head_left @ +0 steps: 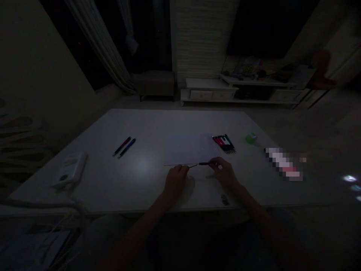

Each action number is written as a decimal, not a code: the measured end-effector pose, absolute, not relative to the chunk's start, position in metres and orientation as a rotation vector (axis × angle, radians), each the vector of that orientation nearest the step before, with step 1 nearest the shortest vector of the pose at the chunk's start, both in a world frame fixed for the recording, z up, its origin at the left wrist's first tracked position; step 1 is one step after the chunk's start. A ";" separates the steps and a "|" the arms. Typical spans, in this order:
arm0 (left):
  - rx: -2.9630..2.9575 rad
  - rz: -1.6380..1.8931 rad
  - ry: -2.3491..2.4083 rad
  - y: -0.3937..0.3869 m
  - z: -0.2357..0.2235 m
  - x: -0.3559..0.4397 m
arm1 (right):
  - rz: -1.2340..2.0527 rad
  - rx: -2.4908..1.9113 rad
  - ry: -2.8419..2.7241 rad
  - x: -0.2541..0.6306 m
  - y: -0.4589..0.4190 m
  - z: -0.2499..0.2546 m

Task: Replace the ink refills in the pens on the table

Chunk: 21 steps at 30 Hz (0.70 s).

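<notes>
My right hand [223, 174] grips the dark blue pen [203, 163] by its barrel, low over a white table [93, 169]. The pen's thin dark tip runs left to my left hand [176, 182], whose fingers pinch it. Both hands rest just in front of a sheet of lined paper [188, 149], which carries handwriting on its right part. Beyond the paper lies a bundle of red and black pens [224, 143]. A pair of dark pens [124, 147] lies further left. The room is dim, so the fingers' exact hold is hard to see.
A white cabled device [70, 169] sits at the table's left edge. A small green object [251, 138] and a pixelated item [283, 163] lie to the right. A small tan object [225, 199] sits near the front edge. A low white cabinet [208, 90] stands behind.
</notes>
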<state>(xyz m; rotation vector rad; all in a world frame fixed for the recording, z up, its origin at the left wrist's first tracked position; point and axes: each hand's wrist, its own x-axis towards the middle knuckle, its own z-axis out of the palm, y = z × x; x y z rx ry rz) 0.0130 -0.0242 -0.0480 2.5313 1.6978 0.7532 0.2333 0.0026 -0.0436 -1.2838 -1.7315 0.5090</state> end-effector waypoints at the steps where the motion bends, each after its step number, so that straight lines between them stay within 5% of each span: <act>1: 2.539 0.747 1.690 -0.024 -0.048 0.013 | 0.504 -1.263 -1.744 0.233 0.002 -0.044; 21: 2.717 0.593 1.558 -0.025 -0.050 0.015 | 0.570 -1.094 -1.816 0.219 -0.008 -0.044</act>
